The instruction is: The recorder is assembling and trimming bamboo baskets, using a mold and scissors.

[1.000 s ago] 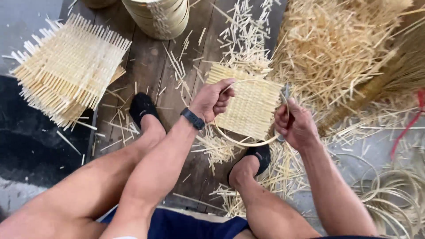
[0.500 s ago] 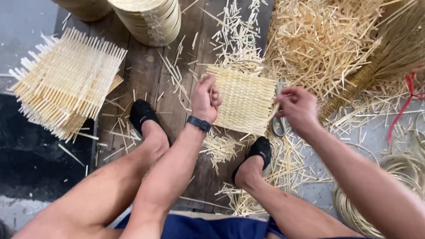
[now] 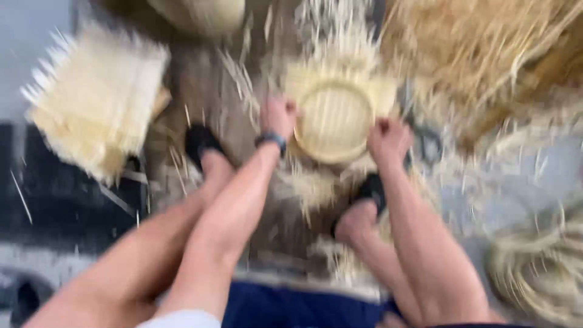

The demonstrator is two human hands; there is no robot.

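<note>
Between the person's knees, over the dark wooden floorboards (image 3: pixel 212 85), both hands now grip a pale woven bamboo mat with a round hoop rim showing on its face (image 3: pixel 335 120); half a second ago the same piece lay as a flat square weave with no ring visible on top, so it looks flipped or pressed onto the hoop. Left hand (image 3: pixel 278 116), with a dark wristband, is closed on the mat's left edge; right hand (image 3: pixel 386 141) is fisted on the right edge, holding it, where earlier it sat beside a metal tool, now only a grey blur near (image 3: pixel 425 143). Judging from this, work has moved from trimming to shaping around the rim. Frame is heavily motion-blurred now, earlier ones were sharp, so the head has moved. Stack of square woven bamboo mats (image 3: pixel 97 115) sits left as before, heap of loose straw-coloured bamboo splints (image 3: pixel 486 54) upper right, round stacked baskets (image 3: pixel 200 13) at top, coiled strips (image 3: pixel 540 273) lower right. Black shoes (image 3: pixel 200 141) planted on the boards.
</note>
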